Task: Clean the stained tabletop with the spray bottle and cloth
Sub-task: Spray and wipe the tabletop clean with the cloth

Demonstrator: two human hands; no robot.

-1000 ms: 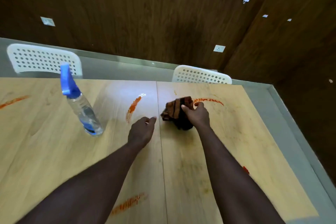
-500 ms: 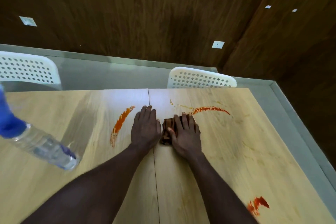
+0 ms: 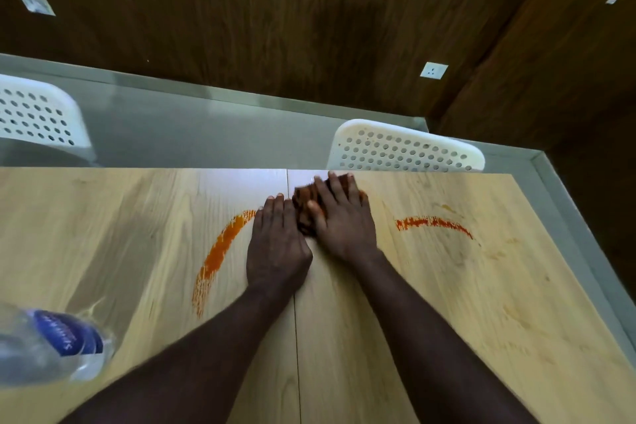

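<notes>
Head view: right hand (image 3: 340, 220) flat, fingers straight, pressing cloth (image 3: 304, 213) onto tabletop (image 3: 447, 303); left hand (image 3: 275, 241) flat beside it. Spray bottle (image 3: 51, 348) lower left, too blurred to read contents.

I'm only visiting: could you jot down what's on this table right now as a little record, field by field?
surface: wooden tabletop
right hand: flat, pressing the dark cloth onto the table
left hand: flat on the table beside the cloth
stains: orange streak left of the hands; red-orange streak to their right
spray bottle: at the left edge of view, blurred
seating: white chair behind the far edge; second white chair far left
</notes>
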